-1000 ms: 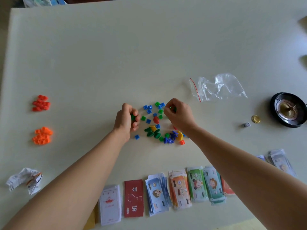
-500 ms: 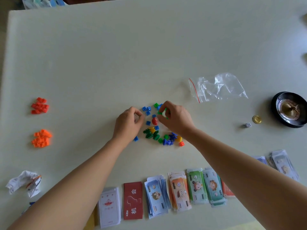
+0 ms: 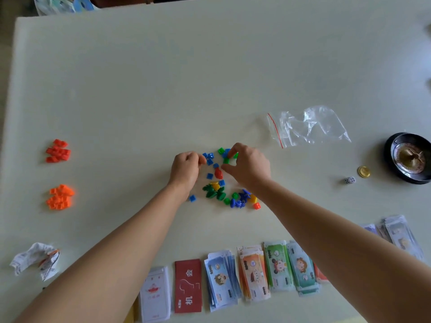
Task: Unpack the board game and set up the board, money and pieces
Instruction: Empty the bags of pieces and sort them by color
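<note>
**Both hands at loose pieces, desk centre**

Pale desk (image 3: 210, 78), evenly lit. At its centre, loose pieces (image 3: 219, 180) in blue, green, red and yellow. Left hand (image 3: 186, 169) on the side toward the left edge, fingers curled, tips against a blue piece (image 3: 205, 155); hold not determinable. Right hand (image 3: 249, 169) opposite, thumb and forefinger apart around a green piece (image 3: 225, 160); grip not determinable. Along the near edge, money (image 3: 277, 266) in sorted stacks. Near the left edge, red pile (image 3: 57, 151) and orange pile (image 3: 60, 197), apart.
</note>
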